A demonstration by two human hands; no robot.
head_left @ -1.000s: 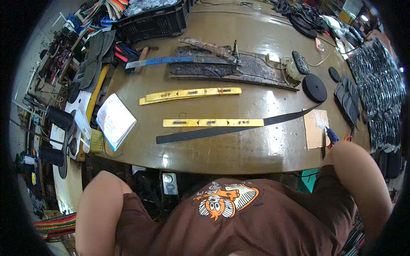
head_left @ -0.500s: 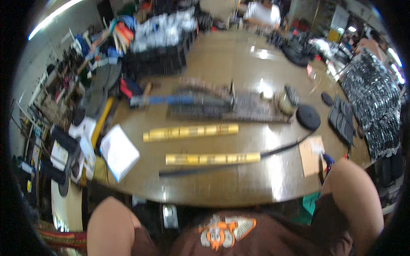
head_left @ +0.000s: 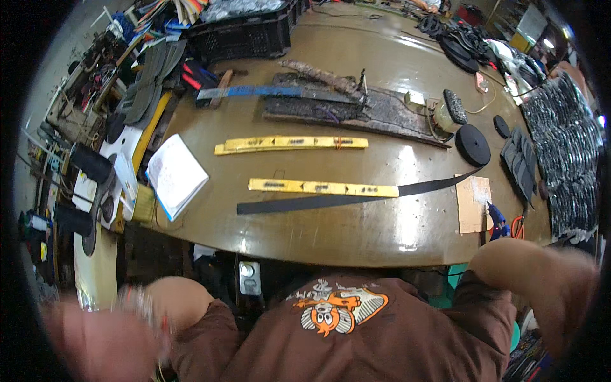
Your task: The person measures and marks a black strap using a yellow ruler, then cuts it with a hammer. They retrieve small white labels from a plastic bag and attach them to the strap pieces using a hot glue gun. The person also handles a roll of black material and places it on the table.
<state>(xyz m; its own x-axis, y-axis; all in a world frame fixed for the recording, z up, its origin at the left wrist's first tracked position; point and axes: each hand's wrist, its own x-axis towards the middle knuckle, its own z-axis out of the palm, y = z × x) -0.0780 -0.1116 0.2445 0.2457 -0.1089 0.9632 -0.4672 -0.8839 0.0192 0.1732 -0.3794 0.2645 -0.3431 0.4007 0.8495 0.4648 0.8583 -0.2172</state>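
Observation:
My left hand [head_left: 95, 340] is a blurred shape at the lower left, raised close to the camera, with a bracelet at its wrist. Its fingers cannot be made out. On the other side my right hand [head_left: 569, 286] is smeared and dim at the right rim, its fingers hidden. Neither hand touches anything on the table. In front of me lie two yellow marked measuring strips [head_left: 323, 187] [head_left: 293, 144]. A flat black strap [head_left: 305, 205] runs under the nearer strip to a black roll [head_left: 473, 145]. A blue glue gun [head_left: 498, 221] rests by a brown card [head_left: 472, 197].
An open notebook [head_left: 178, 175] lies at the left beside a sewing machine [head_left: 105, 184]. Farther back are a dark board [head_left: 401, 118], a blue-marked blade [head_left: 254, 91] and a black crate [head_left: 238, 37]. Orange-handled scissors [head_left: 519, 227] and stacked dark pieces [head_left: 560, 159] are at the right.
The view has tilted downward, so the table things stand higher in the picture. Both arms have come up, and the left hand now shows at the lower left.

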